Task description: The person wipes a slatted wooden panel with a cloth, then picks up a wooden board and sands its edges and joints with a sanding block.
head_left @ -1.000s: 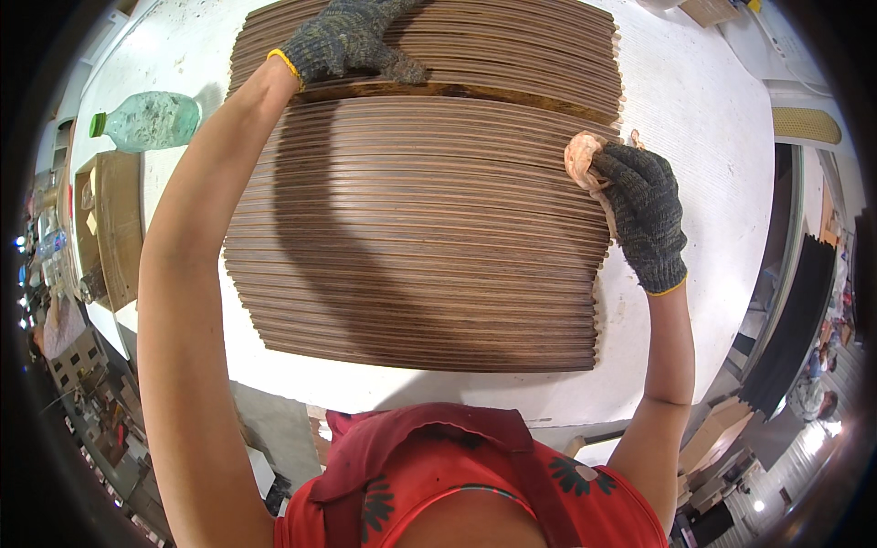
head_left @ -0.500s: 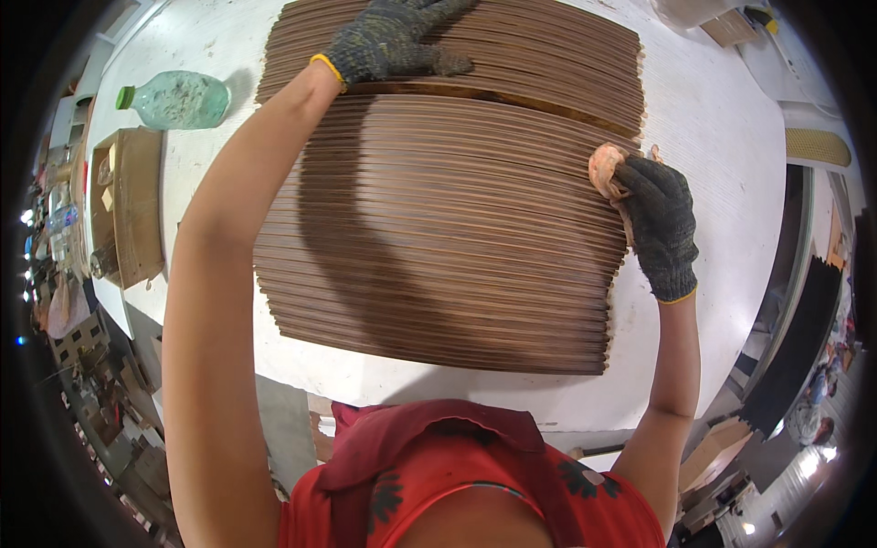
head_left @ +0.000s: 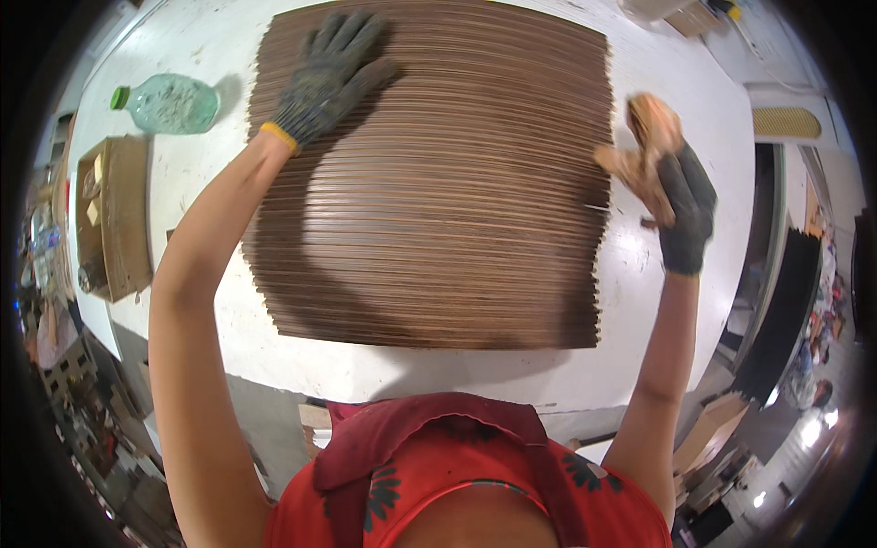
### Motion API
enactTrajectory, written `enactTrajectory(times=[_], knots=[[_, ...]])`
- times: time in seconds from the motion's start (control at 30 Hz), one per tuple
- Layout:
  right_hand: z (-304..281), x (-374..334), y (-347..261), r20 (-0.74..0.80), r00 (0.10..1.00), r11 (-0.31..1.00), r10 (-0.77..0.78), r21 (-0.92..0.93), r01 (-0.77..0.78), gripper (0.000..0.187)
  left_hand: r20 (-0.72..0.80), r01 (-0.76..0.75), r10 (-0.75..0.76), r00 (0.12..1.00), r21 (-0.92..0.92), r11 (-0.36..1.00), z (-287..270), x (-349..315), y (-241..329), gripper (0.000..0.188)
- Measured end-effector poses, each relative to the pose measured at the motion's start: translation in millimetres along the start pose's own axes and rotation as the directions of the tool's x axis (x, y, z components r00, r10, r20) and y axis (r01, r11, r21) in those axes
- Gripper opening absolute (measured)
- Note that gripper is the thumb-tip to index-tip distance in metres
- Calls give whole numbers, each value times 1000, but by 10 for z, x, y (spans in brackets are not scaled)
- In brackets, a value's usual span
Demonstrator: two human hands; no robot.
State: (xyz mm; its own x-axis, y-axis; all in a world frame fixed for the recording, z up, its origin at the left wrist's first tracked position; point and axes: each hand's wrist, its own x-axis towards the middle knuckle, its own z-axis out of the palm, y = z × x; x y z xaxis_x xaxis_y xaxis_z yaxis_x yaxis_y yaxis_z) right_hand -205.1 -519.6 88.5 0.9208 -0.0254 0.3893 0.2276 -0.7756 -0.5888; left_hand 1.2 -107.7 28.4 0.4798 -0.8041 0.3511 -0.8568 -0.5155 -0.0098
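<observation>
Dark brown wood strips (head_left: pixel 457 201), narrow and laid side by side, form a broad ribbed sheet on the white table (head_left: pixel 475 370). My left hand (head_left: pixel 333 78), in a dark knit glove with a yellow cuff, hovers over or rests on the upper left of the strips, fingers spread and holding nothing. Beyond the right edge of the strips, my right hand (head_left: pixel 685 205), gloved alike, grips a crumpled orange-tan cloth (head_left: pixel 653 137). One loose corner of the cloth reaches the strips' edge. Motion blurs the cloth a little.
At the table's left lies a pale green plastic bottle (head_left: pixel 174 103) with a green cap. Below it stands an open cardboard box (head_left: pixel 123 219) with small pieces inside. A white container (head_left: pixel 649 9) sits at the far right, and a black ribbed stack (head_left: pixel 781 310) is off the table's right side.
The dark gap between the upper and lower strips has closed. My left hand has shifted left and nearer, its fingers spread. My right hand has swung right, off the strips, with the cloth.
</observation>
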Motion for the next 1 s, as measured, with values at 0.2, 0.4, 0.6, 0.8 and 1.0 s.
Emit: enactTrajectory(times=[0.2,0.4,0.6,0.8,1.0], knots=[[1072,212,368,-16,998,880,-67,-472,52,36,91,196,-207,974,114,974,94,-189,62,45],[2000,427,-870,-21,1000,872,17,-488,-25,38,104,266,-285,953,161,950,123,-99,53,66],[2255,558,-958,-40,983,938,-182,-306,161,35,183,244,-289,940,233,941,153,-68,-12,63],[1413,387,112,-139,930,839,340,-402,-367,27,185,325,-349,919,148,934,193,-11,-58,65],[2398,661,-1061,-146,961,897,234,-348,-271,28,133,285,-306,943,157,946,232,-10,-64,62]])
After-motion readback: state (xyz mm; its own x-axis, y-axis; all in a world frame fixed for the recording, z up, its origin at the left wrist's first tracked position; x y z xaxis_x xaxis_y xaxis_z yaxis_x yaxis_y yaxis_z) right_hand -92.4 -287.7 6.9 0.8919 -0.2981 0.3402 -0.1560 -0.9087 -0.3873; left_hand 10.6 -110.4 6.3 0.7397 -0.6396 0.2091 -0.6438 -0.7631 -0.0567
